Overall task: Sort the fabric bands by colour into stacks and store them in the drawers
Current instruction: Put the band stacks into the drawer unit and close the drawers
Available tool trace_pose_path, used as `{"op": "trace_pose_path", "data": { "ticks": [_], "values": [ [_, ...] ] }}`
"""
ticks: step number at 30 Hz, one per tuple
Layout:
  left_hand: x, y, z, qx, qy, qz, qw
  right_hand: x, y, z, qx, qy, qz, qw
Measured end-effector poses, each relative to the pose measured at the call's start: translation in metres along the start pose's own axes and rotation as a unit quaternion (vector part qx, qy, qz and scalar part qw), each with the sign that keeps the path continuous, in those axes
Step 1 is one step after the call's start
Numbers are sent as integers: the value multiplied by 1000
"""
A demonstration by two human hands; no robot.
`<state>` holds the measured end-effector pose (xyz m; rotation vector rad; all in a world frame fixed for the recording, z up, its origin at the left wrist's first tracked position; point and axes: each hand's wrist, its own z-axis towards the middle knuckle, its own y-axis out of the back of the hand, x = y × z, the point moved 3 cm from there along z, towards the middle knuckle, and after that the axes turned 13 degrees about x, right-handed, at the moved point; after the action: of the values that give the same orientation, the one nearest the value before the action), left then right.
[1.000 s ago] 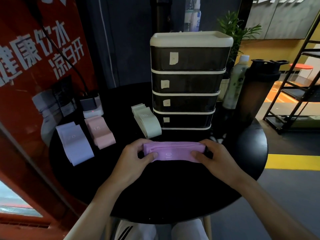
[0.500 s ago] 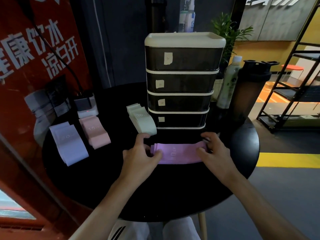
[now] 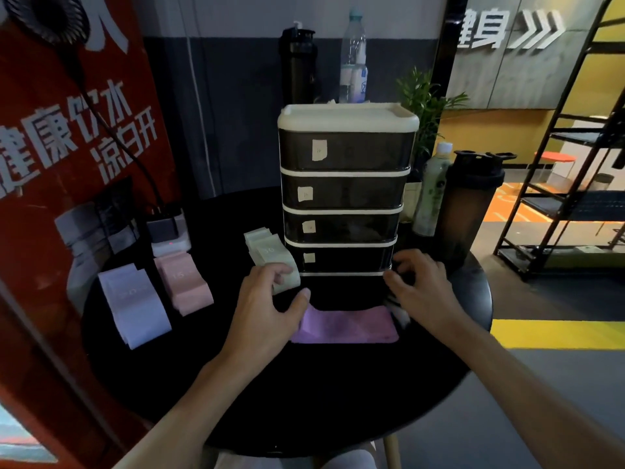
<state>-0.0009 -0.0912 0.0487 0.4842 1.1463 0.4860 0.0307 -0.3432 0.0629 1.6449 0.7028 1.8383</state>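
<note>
The purple band stack [image 3: 345, 324] lies flat on the round black table [image 3: 338, 401], just in front of the drawer unit [image 3: 345, 150], whose four dark drawers are all shut. My left hand [image 3: 270, 306] hovers at the stack's left end, fingers curled loosely over the near end of the pale green stack [image 3: 267, 255]; it holds nothing. My right hand [image 3: 419, 289] is above the purple stack's right end, fingers spread beside the bottom drawer's right corner. A pink stack [image 3: 184, 282] and a lavender stack [image 3: 132, 302] lie at the left.
A plugged-in power block [image 3: 165, 231] sits behind the pink stack. Right of the drawers stand a green bottle [image 3: 434, 191] and a black shaker [image 3: 470, 204]. A red panel [image 3: 67, 147] borders the table's left; a black rack [image 3: 558, 198] stands at the right.
Both hands have let go of the purple stack, which now rests on the table, and have moved forward toward the bottom drawer. The view has tilted upward.
</note>
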Motion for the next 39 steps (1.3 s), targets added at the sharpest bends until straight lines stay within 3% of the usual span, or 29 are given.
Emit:
{"op": "trace_pose_path", "data": {
  "ticks": [4,9,19,25,39],
  "values": [
    [-36,34,52,-42,-51,4,998,30,37,41,-15,45,131,990],
    [-58,59,128,-29,-13,1,1000,62,69,75,-31,63,221,973],
    [-61,57,156,7,-13,-180,983,74,74,82,-11,107,329,938],
    [-66,59,140,-17,-7,-193,981,75,82,66,-22,116,344,931],
    [-73,63,94,11,-15,-198,980,77,82,13,-20,149,339,929]
  ]
}}
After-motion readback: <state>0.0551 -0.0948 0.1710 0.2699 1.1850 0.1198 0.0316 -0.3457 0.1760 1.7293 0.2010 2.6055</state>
